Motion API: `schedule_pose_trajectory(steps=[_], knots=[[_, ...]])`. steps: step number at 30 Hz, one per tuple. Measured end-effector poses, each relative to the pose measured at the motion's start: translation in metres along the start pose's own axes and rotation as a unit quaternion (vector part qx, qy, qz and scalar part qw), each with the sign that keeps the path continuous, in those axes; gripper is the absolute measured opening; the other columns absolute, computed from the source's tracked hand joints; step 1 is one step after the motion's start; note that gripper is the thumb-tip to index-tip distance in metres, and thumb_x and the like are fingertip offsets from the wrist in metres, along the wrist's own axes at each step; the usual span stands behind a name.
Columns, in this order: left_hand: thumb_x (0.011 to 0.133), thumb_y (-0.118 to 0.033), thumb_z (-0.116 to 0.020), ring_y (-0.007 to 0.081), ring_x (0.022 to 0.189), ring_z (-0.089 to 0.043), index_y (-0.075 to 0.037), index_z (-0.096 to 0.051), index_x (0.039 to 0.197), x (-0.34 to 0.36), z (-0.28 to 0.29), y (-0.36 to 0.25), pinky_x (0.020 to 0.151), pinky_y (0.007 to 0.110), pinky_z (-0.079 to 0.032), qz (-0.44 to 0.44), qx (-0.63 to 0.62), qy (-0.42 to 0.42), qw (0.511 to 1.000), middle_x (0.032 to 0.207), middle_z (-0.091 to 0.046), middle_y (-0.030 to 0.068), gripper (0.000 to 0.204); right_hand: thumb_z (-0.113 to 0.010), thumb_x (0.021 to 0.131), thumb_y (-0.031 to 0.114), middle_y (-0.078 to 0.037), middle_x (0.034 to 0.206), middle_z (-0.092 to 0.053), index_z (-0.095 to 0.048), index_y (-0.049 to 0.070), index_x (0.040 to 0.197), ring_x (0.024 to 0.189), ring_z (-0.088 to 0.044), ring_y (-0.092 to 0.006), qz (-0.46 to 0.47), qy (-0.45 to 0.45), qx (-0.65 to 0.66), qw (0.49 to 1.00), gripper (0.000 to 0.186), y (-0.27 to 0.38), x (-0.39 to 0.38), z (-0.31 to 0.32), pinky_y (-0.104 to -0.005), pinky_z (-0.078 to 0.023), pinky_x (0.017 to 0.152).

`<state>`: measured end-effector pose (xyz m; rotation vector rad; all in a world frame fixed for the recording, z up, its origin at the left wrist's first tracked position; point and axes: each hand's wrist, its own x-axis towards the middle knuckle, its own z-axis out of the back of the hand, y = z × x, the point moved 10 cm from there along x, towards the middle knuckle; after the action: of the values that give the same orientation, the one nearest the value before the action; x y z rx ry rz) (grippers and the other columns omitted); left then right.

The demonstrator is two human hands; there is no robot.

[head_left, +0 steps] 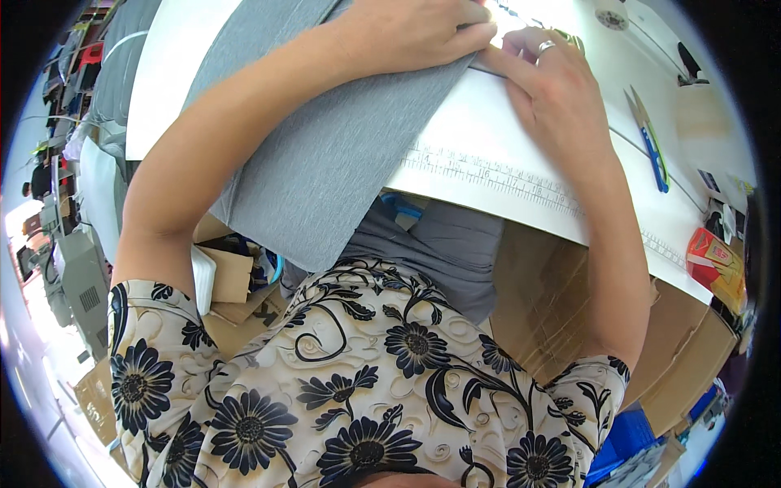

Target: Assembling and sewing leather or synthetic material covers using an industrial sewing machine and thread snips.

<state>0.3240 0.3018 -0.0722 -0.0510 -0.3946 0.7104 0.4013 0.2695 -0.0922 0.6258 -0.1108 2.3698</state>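
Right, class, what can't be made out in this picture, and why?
All in the head view:
Gray cloth: far end, cut off by the top edge.
Left hand: partly cut off there too.
Right hand: whatever it may hold, hidden by the hand itself.
Clutter at far left: too small to identify.

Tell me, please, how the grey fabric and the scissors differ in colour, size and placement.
The grey fabric is finely streaked; the scissors have blue-and-green handles. The fabric is far larger than the scissors. The fabric overhangs the near edge of the white tabletop, while the scissors lie wholly on it. Both rest on that tabletop.
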Motion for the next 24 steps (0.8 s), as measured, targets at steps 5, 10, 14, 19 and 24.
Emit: schedule_pose_trajectory(steps=[5, 10, 14, 19, 24], knots=[[0.092, -0.023, -0.058, 0.0328, 0.095, -0.058, 0.002, -0.068, 0.082, 0.005, -0.007, 0.005, 0.089, 0.044, -0.044, 0.002, 0.0, -0.056, 0.998, 0.098, -0.062, 0.0179, 0.029, -0.063, 0.082, 0.003, -0.01, 0.1, -0.064, -0.07, 0.01, 0.105, 0.095, -0.06, -0.0293, -0.008, -0.022, 0.002, 1.0, 0.025, -0.009, -0.004, 0.002, -0.042, -0.049, 0.085], [0.091, -0.022, -0.058, 0.0333, 0.095, -0.059, 0.005, -0.068, 0.085, -0.016, -0.016, -0.033, 0.086, 0.045, -0.045, 0.04, -0.011, -0.03, 0.999, 0.098, -0.064, 0.0188, 0.029, -0.062, 0.084, 0.006, -0.011, 0.102, -0.064, -0.071, 0.009, 0.106, 0.095, -0.061, -0.0308, -0.051, -0.029, 0.002, 0.998, 0.024, 0.012, -0.045, 0.004, -0.0415, -0.049, 0.086], [0.091, -0.021, -0.057, 0.0346, 0.093, -0.06, 0.005, -0.07, 0.089, -0.007, -0.001, -0.05, 0.086, 0.046, -0.046, -0.001, 0.009, -0.068, 0.998, 0.097, -0.065, 0.0197, 0.029, -0.063, 0.082, 0.009, -0.012, 0.089, -0.063, -0.069, 0.002, 0.09, 0.088, -0.061, -0.0302, -0.093, -0.032, 0.022, 0.995, 0.012, 0.018, -0.037, 0.035, -0.0398, -0.049, 0.081], [0.087, -0.034, -0.065, 0.0369, 0.098, -0.062, 0.008, -0.067, 0.093, -0.041, -0.001, -0.086, 0.09, 0.044, -0.05, 0.011, 0.016, 0.059, 0.998, 0.101, -0.064, 0.0245, 0.042, -0.062, 0.086, 0.007, -0.009, 0.097, -0.065, -0.072, 0.01, 0.106, 0.088, -0.063, -0.0286, -0.121, -0.057, 0.033, 0.99, 0.023, 0.018, -0.073, 0.029, -0.0402, -0.052, 0.078], [0.084, -0.03, -0.064, 0.0373, 0.101, -0.063, 0.007, -0.067, 0.092, -0.039, -0.012, -0.063, 0.088, 0.044, -0.05, 0.117, 0.091, 0.193, 0.97, 0.107, -0.066, 0.0261, 0.038, -0.066, 0.083, 0.001, -0.01, 0.082, -0.069, -0.072, 0.004, 0.106, 0.072, -0.068, -0.0189, -0.275, -0.153, 0.402, 0.86, 0.024, 0.109, -0.148, 0.016, -0.0298, -0.054, 0.065]])
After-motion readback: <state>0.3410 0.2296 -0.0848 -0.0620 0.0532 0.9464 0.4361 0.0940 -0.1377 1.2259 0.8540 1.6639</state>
